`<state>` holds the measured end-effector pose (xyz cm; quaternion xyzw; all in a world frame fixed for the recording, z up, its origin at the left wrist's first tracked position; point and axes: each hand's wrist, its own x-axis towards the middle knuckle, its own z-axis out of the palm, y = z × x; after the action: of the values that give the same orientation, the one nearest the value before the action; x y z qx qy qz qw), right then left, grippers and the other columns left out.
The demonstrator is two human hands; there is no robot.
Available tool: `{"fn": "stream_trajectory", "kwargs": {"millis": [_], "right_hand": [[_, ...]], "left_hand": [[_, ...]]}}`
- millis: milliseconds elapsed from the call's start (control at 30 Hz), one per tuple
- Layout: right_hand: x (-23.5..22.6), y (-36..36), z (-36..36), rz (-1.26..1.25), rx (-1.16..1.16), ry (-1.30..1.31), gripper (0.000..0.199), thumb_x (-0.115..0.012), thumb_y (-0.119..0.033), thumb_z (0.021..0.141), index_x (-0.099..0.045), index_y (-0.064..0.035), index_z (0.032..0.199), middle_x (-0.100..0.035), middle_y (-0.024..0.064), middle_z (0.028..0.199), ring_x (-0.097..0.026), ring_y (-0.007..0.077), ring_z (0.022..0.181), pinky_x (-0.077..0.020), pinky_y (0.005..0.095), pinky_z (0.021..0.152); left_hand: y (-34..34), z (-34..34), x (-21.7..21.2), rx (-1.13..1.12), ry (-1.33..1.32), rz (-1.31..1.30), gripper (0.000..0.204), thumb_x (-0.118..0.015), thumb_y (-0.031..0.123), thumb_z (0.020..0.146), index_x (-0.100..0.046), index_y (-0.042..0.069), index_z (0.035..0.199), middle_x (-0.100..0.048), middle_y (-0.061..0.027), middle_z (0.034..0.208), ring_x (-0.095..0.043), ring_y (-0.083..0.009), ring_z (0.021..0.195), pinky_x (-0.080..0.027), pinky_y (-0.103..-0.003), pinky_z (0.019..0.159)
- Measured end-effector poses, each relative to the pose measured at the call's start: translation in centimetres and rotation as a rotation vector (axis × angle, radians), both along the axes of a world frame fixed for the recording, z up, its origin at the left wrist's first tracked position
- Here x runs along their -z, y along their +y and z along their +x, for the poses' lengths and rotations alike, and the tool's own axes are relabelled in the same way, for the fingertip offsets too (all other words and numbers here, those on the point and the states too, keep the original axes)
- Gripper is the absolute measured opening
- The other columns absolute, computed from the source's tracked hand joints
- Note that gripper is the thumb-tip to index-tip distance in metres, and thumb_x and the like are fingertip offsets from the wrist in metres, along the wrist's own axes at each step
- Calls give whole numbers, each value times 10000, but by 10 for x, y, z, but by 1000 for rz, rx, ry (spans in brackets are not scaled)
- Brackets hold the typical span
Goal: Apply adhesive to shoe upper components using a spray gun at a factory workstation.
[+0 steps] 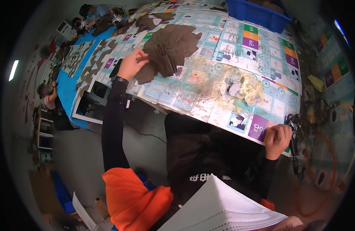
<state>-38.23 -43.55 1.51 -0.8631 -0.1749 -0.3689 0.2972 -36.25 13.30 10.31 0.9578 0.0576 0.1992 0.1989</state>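
- Brown cloth pieces (pixel 171 46) lie in a fanned pile on the patterned table (pixel 208 111), ahead of the person and toward the left; the overlapping spread leaves many edges exposed, which probably makes single pieces easier to separate
- The left hand (pixel 132 64) reaches over the pile's left edge, thumb and fingers bent close together; whether a piece is pinched between them cannot be told
- The right hand (pixel 278 139) is loosely curled at the table's near right corner, just beside a black tool (pixel 294 127); whether it grips anything cannot be told, and it may rest there for support
- A crumpled grey and yellow lump (pixel 243 90) sits between the hands
- A blue bin (pixel 254 16) stands toward the far side, seemingly out of the hands' way
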Motion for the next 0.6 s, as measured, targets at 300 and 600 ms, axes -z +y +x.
{"fn": "stream_trajectory", "kwargs": {"millis": [300,600], "right_hand": [[3,-4,-3,-4,1,12,118,-562,83,689,-545,-23,738,-564,112,786,-551,313,816,-427,394,754],[1,-1,-4,36,-24,3,112,-563,51,673,-577,-32,748,-580,117,789,-557,319,804,-427,397,752]], "left_hand": [[15,-13,-7,335,584,-169,286,-756,177,826,-508,38,809,-616,-113,1372,-484,-297,1363,-376,-377,1080],[9,-83,-94,-3,594,-590,237,-541,186,1014,-603,-31,1089,-641,-58,1035,-640,-135,881,-467,-260,817]]}}
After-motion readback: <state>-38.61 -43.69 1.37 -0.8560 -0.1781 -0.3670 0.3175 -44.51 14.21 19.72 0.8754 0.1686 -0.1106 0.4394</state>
